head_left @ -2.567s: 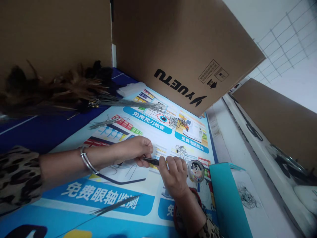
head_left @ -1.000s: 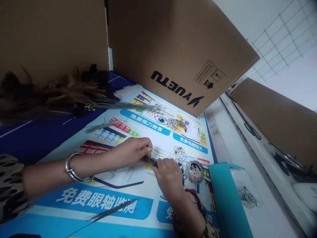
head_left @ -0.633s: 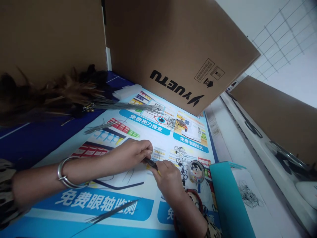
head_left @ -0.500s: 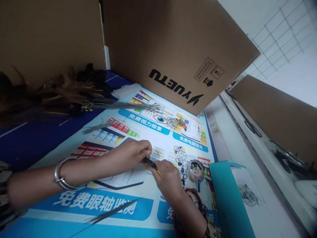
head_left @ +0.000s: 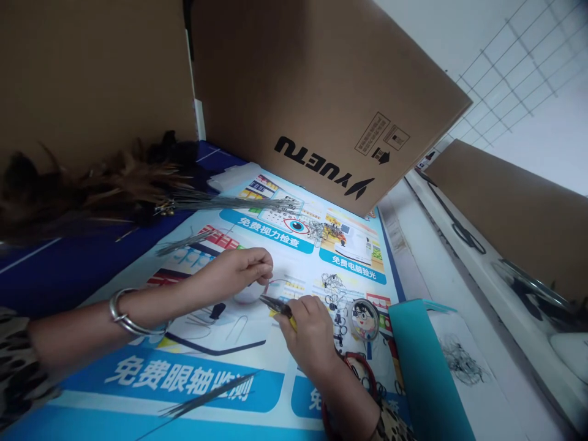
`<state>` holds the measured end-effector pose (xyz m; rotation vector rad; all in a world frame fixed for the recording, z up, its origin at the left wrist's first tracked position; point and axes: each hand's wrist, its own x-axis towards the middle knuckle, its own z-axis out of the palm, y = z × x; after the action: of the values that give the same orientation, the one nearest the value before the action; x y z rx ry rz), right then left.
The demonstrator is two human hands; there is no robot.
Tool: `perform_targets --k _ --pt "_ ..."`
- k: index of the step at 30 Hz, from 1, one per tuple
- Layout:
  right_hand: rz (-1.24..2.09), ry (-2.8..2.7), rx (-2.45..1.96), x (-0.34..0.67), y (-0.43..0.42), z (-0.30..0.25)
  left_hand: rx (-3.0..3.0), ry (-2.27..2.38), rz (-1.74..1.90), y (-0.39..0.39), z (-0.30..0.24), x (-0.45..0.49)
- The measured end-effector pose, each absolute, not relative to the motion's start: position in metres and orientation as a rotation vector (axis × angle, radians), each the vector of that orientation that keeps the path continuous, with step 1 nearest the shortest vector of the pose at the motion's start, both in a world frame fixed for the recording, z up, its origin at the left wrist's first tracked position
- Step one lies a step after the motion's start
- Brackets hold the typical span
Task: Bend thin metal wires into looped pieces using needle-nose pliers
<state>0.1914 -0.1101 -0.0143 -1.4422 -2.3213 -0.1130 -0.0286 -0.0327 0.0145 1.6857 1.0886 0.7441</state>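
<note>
My right hand is closed around a pair of pliers with dark pointed jaws and yellow handles. The jaws point left, just below the fingers of my left hand. Those fingers are pinched together on a thin wire, of which only a faint curved end shows. The pliers' tip is a short gap from the left fingertips. Below my left forearm, a few bent wires lie on the printed sheet. A bundle of straight grey wires rests nearer the front.
More wire bundles and brown feathers lie at the back left. To the right are small black rings, a round clear dish, red-handled tools and a teal box. A large cardboard box stands behind.
My left hand has drawn slightly up and left, off the pliers' tip. The jaws, previously at its fingers, now show apart from them. My right hand has barely moved.
</note>
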Motion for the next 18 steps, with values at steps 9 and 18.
perform_targets --k 9,18 --pt "0.131 -2.158 -1.490 0.1967 -0.1050 -0.0138 1.576 1.070 0.666 -0.0271 0.0151 -0.0340" --pt "0.153 -2.195 -1.491 0.1946 -0.1052 -0.0138 1.647 0.994 0.639 -0.0310 0.0147 -0.0300"
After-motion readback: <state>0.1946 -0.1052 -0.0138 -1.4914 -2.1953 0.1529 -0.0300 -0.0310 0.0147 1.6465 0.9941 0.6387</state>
